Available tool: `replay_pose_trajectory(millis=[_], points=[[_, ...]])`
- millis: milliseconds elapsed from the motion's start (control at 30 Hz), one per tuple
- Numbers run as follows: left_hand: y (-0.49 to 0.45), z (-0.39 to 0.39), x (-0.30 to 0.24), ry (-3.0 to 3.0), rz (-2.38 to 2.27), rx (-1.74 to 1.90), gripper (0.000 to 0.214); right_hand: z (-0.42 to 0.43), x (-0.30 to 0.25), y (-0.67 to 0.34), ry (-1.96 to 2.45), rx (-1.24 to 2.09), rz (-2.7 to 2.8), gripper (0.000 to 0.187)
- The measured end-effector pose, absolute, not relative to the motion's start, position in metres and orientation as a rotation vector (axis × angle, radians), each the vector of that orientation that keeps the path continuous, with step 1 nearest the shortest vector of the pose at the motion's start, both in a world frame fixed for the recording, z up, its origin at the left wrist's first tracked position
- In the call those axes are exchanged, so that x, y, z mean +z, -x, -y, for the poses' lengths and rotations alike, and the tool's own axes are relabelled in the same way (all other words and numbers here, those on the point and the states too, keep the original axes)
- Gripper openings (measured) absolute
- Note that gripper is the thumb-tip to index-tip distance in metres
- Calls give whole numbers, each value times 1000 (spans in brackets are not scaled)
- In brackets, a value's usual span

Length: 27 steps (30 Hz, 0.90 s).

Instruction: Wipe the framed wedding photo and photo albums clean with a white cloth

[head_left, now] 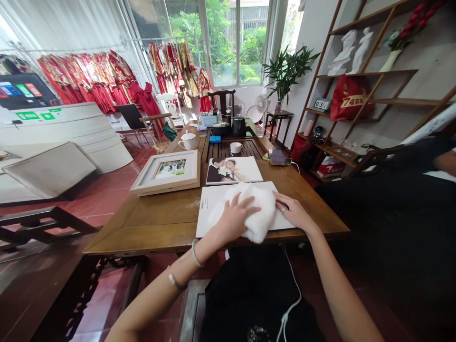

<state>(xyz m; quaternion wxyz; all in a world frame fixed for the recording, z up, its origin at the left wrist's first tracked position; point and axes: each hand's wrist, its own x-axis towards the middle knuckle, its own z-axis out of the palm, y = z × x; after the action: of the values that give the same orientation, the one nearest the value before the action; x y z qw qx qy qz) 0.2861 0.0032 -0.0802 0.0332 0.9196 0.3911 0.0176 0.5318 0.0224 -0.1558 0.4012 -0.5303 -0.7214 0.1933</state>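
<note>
Head cam, inv. of counter (pixel 153 216) & surrounds.

Item 1: white cloth (pixel 262 216), fluffy, qty 1. Lies bunched atop white panel, rt. of its ctr., reaching past panel's near edge.

Item 2: white panel (pixel 215 209), flat, qty 1, nr. front edge of counter; small dk. print along left side.

Left grip (pixel 237 218): bare hand, palm down on cloth, fingers spread, not clenched. Forearm w/ pale bangle (pixel 196 254) & a 2nd bracelet (pixel 176 282).

Right grip (pixel 292 212): bare hand w/ ring (pixel 284 209), at rt. part of panel, fingertips by cloth's rt. edge; can't tell if it grasps panel, cloth or neither.

Item 3: couple photo (pixel 245 171), flat, just beyond panel.

Item 4: framed picture (pixel 173 168), light frame, lying at lt. of photo.

Item 5: slatted tea tray (pixel 223 154), dk. wood, w/ white cup (pixel 235 147) & blue box (pixel 215 139).

Item 6: lidded white mug (pixel 187 140), upright, behind frame.

Item 7: black pot (pixel 238 126), far end.

Item 8: cabled device (pixel 280 156), blurred, rt. side of counter.

Bkgd.: red & gold garments on rails (pixel 85 76), potted plant (pixel 285 71), white fan (pixel 262 104), red bag (pixel 351 97) on shelf. Far rt.: 2nd person, dk. clothing (pixel 395 204), partly in shot.
</note>
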Motion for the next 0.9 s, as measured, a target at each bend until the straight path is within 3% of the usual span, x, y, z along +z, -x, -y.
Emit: replay_pose_trajectory(millis=[267,667,900], points=[[-264,49,-83,-2713,-1253,114,87,-22,-159,-534,1305,482,1844,35],[-241,-28,-84,-2477,-1878,125,70,-22,-157,-534,1351,488,1852,35],[-237,-43,-85,-2468,-1897,107,68,-21,-157,-534,1333,503,1834,35]])
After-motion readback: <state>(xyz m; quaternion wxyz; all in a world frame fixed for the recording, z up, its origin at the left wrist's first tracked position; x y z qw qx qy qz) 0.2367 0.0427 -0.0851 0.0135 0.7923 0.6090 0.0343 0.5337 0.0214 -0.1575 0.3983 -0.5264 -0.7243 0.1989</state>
